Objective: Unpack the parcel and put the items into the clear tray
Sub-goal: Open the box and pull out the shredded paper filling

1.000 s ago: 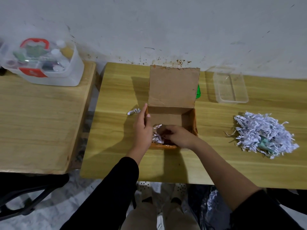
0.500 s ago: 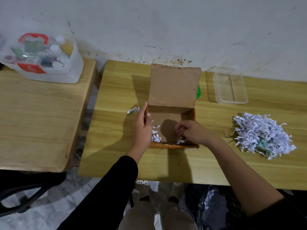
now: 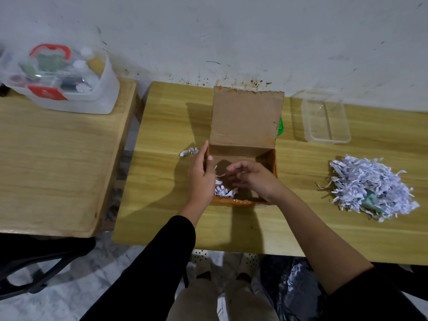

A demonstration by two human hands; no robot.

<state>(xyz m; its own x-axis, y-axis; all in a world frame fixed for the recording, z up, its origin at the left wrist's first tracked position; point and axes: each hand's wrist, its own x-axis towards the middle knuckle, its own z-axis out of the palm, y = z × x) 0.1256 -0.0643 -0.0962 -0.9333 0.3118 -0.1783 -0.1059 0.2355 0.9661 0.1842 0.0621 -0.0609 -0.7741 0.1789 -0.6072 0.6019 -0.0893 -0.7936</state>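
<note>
Left hand (image 3: 201,176): fingers (image 3: 202,152) lie nearly straight along the outside of the box's left wall, with the thumb over the rim on the inside. The wall is pinched between them.

Right hand (image 3: 253,179): it is inside the box, above the floor. The fingers (image 3: 234,169) are loosely curled and point left toward the left hand. They are blurred, and I cannot tell whether they hold anything.

Box (image 3: 271,158): brown cardboard, standing at the middle of the table (image 3: 301,230) near its front edge. The lid (image 3: 246,117) is open and stands up at the back. A few white paper shreds (image 3: 223,193) lie in the near left corner of the box, between the two hands. Nothing else can be made out inside.

Scrap (image 3: 189,151): a small curl of white paper on the table, just left of the left fingertips.

Green object (image 3: 280,127): mostly hidden behind the right edge of the lid, so its kind cannot be told.

Tray (image 3: 308,137): clear plastic, at the back of the table to the right of the lid, close to the wall. It appears to hold nothing.

Pile (image 3: 361,181): a heap of white shredded paper on the right of the table, in front of the tray and well apart from the box. A pale green item (image 3: 370,201) shows partly among the strips near its front.

Left table (image 3: 58,170): a separate surface carrying a clear case (image 3: 92,100) with a red handle at its back.
</note>
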